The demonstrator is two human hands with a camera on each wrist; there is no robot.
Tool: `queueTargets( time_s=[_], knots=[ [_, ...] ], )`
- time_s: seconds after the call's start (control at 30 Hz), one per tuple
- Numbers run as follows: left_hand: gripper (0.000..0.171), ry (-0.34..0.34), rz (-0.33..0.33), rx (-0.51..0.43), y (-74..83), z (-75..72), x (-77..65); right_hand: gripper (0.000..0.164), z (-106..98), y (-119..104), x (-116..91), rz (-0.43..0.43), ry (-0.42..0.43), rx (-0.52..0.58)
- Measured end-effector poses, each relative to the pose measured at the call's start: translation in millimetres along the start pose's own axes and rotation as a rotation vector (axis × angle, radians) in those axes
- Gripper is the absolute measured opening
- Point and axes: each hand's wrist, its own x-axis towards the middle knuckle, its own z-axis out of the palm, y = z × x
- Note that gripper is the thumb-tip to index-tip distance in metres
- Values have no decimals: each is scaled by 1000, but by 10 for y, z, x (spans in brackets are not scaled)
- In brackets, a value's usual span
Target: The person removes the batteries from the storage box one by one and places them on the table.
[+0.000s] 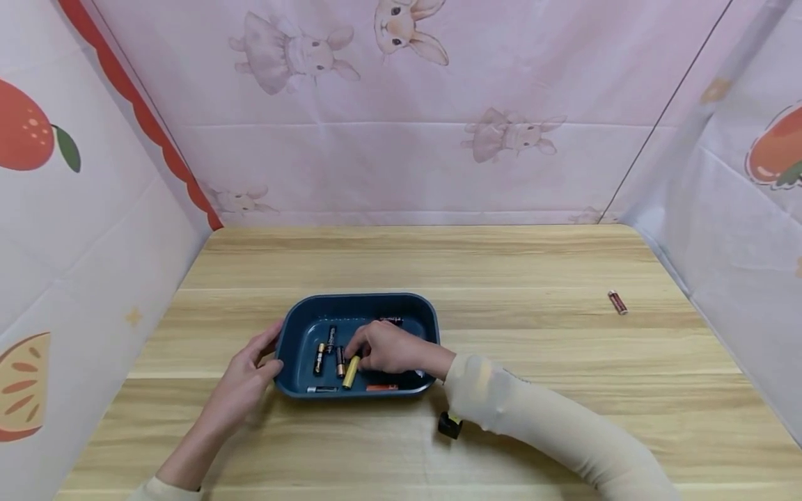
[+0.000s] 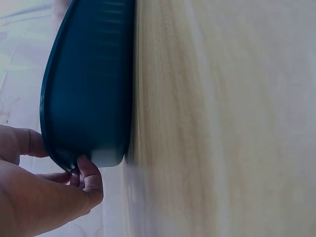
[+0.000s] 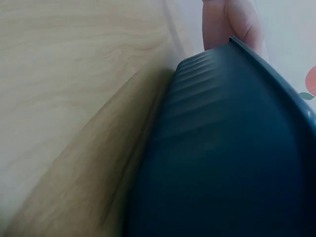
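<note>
Near the blue plastic tray (image 1: 351,305)'s front edge, yellow cylindrical battery (image 1: 350,374) slants lengthwise into right hand (image 1: 390,348)'s curled fingers, can't tell if gripped; left hand (image 1: 249,371)'s pinching tray's left edge.

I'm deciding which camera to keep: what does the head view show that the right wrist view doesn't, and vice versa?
Only the head view shows the right hand at a yellow battery inside the dark blue bin, the other batteries in there, and a dark red battery and a small black object on the table.

Only the right wrist view shows the ridges on the bin's outer wall.

Both share the bin, the table and the left hand at the bin's end.
</note>
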Motion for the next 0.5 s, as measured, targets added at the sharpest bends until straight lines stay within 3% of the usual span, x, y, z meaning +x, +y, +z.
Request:
queueTargets(
  time_s=[0.5],
  knots=[
    [70, -5, -19, 1, 11, 10, 0, 19, 74, 2, -2, -63, -21, -158]
  ],
)
